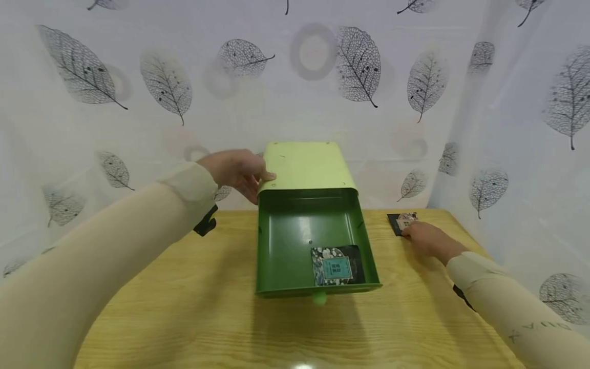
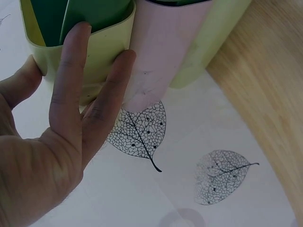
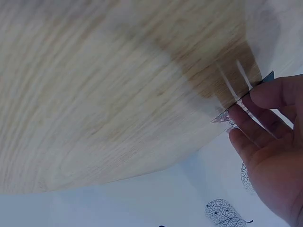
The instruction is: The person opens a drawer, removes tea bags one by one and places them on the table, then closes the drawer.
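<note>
A light green drawer cabinet [image 1: 304, 166] stands at the back of the table, its dark green drawer [image 1: 283, 256] pulled out toward me. My left hand [image 1: 237, 169] holds the cabinet's left upper edge, thumb on top and fingers down the side. In the left wrist view, a pink tier [image 2: 158, 47] shows beside the light green one. Inside the drawer, at the front right, lies a dark floral packet [image 1: 338, 267] with a teal label. Over at the table's right rear, my right hand [image 1: 433, 241] pinches the near edge of another dark floral packet [image 1: 395, 224] with a pale label.
The wooden table [image 1: 184, 307] ends at the back and right against a white curtain [image 1: 198, 102] printed with leaves. A round green knob [image 1: 319, 298] sticks out from the drawer's front. Dark straps show at both wrists.
</note>
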The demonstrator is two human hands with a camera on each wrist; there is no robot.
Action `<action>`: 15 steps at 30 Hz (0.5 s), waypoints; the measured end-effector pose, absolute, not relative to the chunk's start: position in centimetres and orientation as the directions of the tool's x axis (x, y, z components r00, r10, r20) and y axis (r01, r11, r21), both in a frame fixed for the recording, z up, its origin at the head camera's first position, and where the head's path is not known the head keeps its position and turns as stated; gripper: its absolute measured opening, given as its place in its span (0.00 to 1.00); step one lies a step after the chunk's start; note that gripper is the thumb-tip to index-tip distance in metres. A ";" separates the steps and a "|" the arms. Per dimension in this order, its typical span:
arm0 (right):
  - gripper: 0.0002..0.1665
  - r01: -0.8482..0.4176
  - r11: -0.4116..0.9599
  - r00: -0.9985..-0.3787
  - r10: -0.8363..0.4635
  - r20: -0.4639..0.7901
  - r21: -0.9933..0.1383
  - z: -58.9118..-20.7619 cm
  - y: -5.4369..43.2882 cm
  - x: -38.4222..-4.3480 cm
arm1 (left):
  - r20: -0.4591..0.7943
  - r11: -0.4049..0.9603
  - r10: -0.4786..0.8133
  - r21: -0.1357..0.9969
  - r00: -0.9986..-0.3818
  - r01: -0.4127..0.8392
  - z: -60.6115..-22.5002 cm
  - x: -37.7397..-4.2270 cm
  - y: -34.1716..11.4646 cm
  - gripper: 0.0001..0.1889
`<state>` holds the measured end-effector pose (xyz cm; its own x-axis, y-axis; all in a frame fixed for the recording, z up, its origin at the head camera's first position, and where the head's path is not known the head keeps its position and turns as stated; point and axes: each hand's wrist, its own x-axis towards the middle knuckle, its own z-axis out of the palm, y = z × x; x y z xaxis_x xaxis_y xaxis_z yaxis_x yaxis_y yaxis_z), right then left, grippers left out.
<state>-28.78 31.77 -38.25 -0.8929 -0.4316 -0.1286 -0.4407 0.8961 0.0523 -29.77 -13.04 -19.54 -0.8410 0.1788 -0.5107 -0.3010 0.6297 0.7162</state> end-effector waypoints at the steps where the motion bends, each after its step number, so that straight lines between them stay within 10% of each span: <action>1: 0.20 -0.424 0.904 -0.899 -0.414 -0.140 0.048 -38.3 31.6 -29.1 | -0.509 0.630 0.179 0.717 -0.842 -0.300 -19.6 -29.8 -13.1 0.21; 15: 0.25 -0.335 0.942 -0.921 -0.320 -0.223 0.031 -38.2 30.6 -31.0 | -0.508 0.633 0.176 0.715 -0.843 -0.299 -19.7 -29.8 -13.2 0.22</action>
<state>-30.98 30.55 -38.21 -0.9207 -0.3198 -0.2234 -0.3346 0.9418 0.0307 -29.83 -13.22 -19.66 -0.8431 0.1761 -0.5082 -0.2986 0.6326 0.7146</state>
